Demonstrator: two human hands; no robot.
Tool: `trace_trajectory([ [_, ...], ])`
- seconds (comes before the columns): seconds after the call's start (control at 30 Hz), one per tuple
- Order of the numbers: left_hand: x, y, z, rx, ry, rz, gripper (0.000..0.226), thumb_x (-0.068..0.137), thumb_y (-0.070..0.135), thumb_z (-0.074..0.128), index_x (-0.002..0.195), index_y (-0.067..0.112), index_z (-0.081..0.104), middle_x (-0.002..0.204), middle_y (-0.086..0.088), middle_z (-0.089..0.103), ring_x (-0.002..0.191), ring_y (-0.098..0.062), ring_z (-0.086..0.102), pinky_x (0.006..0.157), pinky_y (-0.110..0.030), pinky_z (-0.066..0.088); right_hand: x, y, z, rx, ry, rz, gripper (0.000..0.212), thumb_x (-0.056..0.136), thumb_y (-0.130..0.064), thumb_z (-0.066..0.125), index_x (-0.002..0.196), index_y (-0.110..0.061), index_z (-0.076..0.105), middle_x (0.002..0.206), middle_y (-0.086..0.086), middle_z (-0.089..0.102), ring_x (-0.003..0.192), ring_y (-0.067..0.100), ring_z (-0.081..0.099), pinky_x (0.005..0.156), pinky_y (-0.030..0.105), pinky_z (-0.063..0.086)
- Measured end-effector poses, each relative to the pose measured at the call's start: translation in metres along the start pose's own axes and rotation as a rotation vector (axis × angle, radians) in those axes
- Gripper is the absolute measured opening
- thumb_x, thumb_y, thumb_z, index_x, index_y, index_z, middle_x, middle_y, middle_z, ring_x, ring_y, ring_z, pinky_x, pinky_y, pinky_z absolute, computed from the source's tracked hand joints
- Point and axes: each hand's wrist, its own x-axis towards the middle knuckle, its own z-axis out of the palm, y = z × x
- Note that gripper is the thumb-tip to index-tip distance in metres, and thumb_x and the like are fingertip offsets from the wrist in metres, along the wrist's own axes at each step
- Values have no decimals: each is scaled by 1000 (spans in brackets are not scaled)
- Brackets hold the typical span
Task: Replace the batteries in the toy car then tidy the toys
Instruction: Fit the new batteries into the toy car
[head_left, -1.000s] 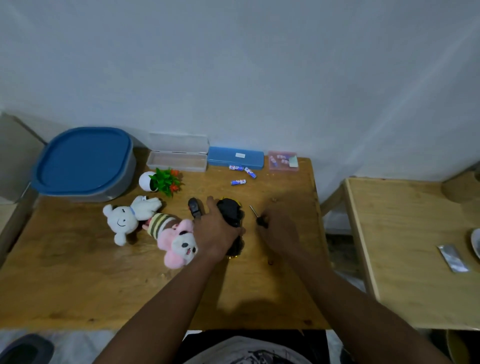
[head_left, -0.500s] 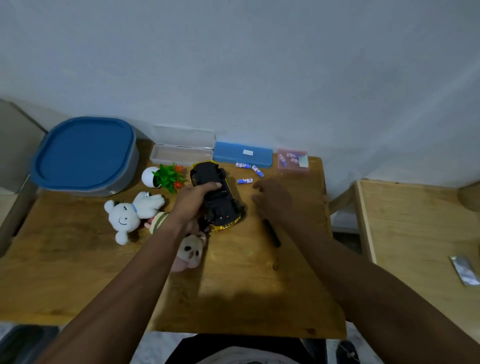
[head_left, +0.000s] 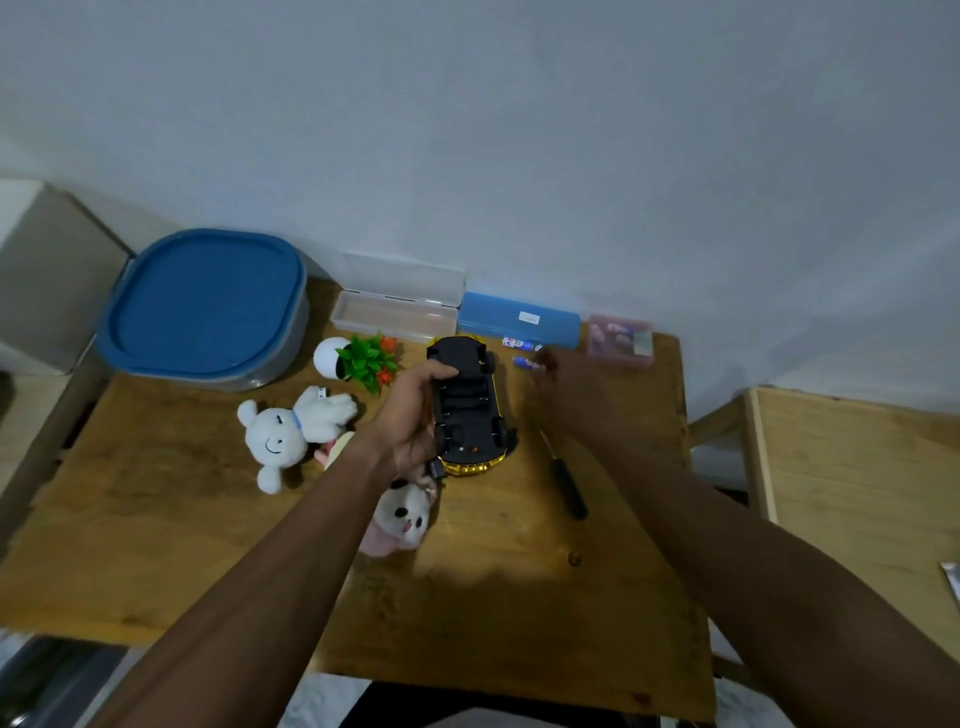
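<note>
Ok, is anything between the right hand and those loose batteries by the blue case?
Nothing visible. The right hand is blurred but right beside the batteries. The toy car, held in the left hand, sits to their left, and the screwdriver lies behind the hand, nearer the person.

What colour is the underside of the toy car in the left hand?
Black underside; the toy car has a shiny yellow rim. Head view.

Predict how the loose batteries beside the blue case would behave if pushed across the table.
The batteries are small cylinders lying on their sides, so they would probably roll rather than slide. They look rigid, likely firm in a grip. The blue case just behind would likely stop one rolling that way.
</note>
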Motion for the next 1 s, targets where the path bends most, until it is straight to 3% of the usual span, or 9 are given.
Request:
trace_trajectory([
  [0.1,-5,-1,-4,-52,-45,7,48,94,28,35,118,6,70,110,-19,65,95,-34,63,85,-43,57,-28,-20,-20,396,137,111,10,93,-16,64,103,-17,67,95,7,71,79,12,63,74,31,54],
  [0.2,-9,-2,-4,-35,-76,21,49,98,30,35,128,4,65,115,-21,65,101,-35,63,94,-48,52,-63,-40,-39,546,190,95,5,91,-15,68,95,-17,67,83,-1,70,64,-2,63,68,17,49],
  [0.33,-16,-6,0,19,-88,50,51,103,34,39,137,1,56,125,-25,63,108,-37,64,107,-52,42,-85,-57,-34,543,190,17,20,84,-18,75,83,-36,67,84,-14,71,77,3,67,70,21,52],
  [0.43,-22,-9,4,61,-115,55,55,101,37,39,142,3,52,142,-29,51,129,-45,48,117,-58,28,-91,-64,-29,441,231,-84,18,79,-15,78,87,-31,72,80,-21,67,75,-4,63,65,10,45],
  [0.5,-25,-10,4,76,-125,68,54,100,37,37,139,4,56,142,-30,51,130,-47,46,117,-61,25,-96,-70,-32,390,264,-127,16,79,-15,77,92,-24,75,79,-17,66,68,-5,60,63,14,44],
  [0.6,-33,-10,1,64,-155,73,53,99,36,38,134,4,61,132,-27,59,113,-40,59,110,-55,37,-100,-76,-33,363,253,-120,16,82,-24,74,98,-26,77,81,-11,72,65,4,59,65,32,52],
  [0.67,-41,-9,0,60,-166,75,52,98,35,38,133,4,61,126,-26,62,104,-37,65,99,-49,48,-102,-80,-32,379,251,-150,17,81,-27,76,98,-27,77,85,-11,71,69,8,59,66,37,53],
  [0.83,-53,-8,-1,44,-191,66,55,98,35,38,139,3,55,135,-27,57,108,-39,64,100,-51,48,-109,-92,-30,445,245,-196,16,80,-24,79,97,-23,79,85,-8,65,70,5,54,65,29,48],
  [1.0,-65,-5,2,22,-255,54,49,103,33,31,130,4,60,109,-22,73,92,-33,74,73,-40,61,-113,-107,-32,474,240,-189,17,79,-21,81,96,-23,80,85,-5,68,68,10,55,65,31,47],
])
